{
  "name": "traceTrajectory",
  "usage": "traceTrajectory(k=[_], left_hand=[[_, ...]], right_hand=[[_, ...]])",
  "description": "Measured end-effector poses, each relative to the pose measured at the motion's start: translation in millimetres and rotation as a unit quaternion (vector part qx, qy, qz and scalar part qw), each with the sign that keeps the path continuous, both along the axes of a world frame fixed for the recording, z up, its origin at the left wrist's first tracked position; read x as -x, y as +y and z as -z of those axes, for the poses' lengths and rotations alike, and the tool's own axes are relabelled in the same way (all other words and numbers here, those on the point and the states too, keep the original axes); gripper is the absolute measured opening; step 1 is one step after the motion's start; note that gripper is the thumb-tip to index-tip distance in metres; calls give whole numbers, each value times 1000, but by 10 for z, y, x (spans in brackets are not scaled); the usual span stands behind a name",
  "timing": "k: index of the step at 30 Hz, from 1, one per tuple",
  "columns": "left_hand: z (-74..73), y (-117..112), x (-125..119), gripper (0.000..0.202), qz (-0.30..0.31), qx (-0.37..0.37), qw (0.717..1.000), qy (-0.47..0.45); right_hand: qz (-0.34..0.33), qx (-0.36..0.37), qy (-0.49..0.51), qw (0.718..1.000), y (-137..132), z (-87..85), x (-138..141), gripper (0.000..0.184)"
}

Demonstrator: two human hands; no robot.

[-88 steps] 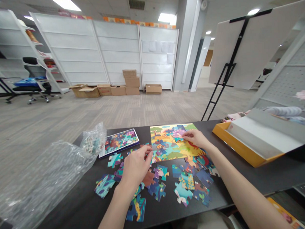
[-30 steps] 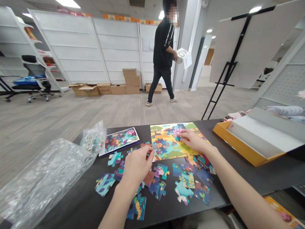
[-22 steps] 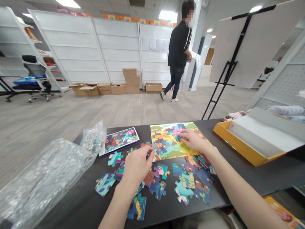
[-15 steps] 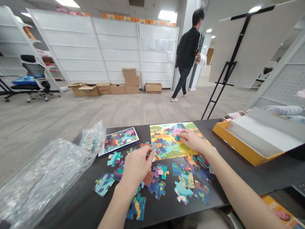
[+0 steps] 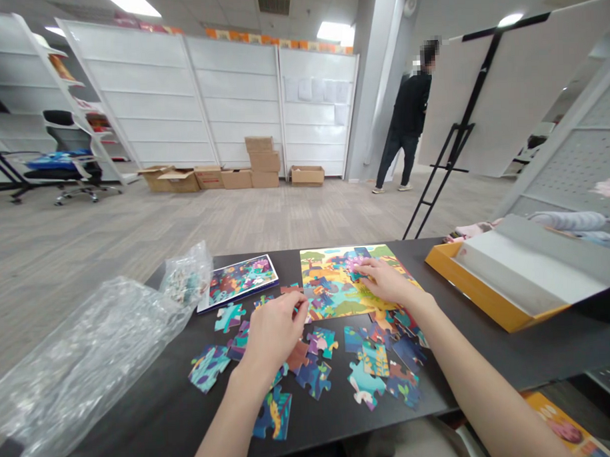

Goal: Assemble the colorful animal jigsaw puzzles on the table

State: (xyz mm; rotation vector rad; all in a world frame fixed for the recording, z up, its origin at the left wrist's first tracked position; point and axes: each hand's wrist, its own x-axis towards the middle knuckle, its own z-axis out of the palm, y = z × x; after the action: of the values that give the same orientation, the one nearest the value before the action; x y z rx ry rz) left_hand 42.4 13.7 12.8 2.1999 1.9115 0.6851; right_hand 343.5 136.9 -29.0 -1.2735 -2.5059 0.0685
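Two hands (image 5: 273, 337) (image 5: 388, 282) over jigsaw pieces (image 5: 315, 380)

Your puzzle pieces (image 5: 315, 380) look like matt printed cardboard; left of them, the clear plastic bubble wrap (image 5: 84, 363) is glossy and crinkled, and the table (image 5: 539, 343) beneath is smooth black.

This is a large commercial interior, an office or shop floor, though the pictures don't settle which. Tall white slatted wall panels (image 5: 230, 104) run along the far side, with a white shelving unit (image 5: 34, 84) at the left. Flattish cardboard boxes (image 5: 257, 165) sit on grey carpet tile (image 5: 134, 221) under a panelled ceiling with recessed lights (image 5: 334, 31). A swivel office chair (image 5: 67, 157), a black easel (image 5: 440, 164) carrying a white board (image 5: 524, 81), and a perforated pegboard panel (image 5: 583, 165) complete the room.
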Motion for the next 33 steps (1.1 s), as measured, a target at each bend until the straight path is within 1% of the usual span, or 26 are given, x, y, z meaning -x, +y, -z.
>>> traceTrajectory(k=[10, 14, 17, 19, 22, 25, 28, 33], left_hand=[[-8, -12, 3, 20, -2, 2, 1000, 5], [-9, -11, 6, 20, 1, 5, 1000, 3], [-9, -10, 8, 21, -2, 8, 1000, 1], [-6, -9, 10, 21, -3, 7, 1000, -1], [-1, -9, 16, 21, 2, 6, 1000, -6], [-1, -10, 22, 21, 8, 7, 1000, -7], [-11, -13, 25, 21, 7, 5, 1000, -6], [-34, -28, 28, 21, 8, 6, 1000, -6]], right_hand=[[4, 11, -28, 1000, 12, -31, 25, 42], [4, 13, -12, 1000, 8, -25, 20, 40], [8, -5, 10, 1000, 10, -15, -6, 37], [22, -23, 24, 999, 16, -13, -32, 36], [38, -32, 22, 999, 30, -14, -62, 35], [24, -25, 3, 999, 40, -14, -67, 30], [11, -13, 10, 1000, 43, -20, -54, 28], [15, -2, 17, 1000, 43, -32, -41, 27]])
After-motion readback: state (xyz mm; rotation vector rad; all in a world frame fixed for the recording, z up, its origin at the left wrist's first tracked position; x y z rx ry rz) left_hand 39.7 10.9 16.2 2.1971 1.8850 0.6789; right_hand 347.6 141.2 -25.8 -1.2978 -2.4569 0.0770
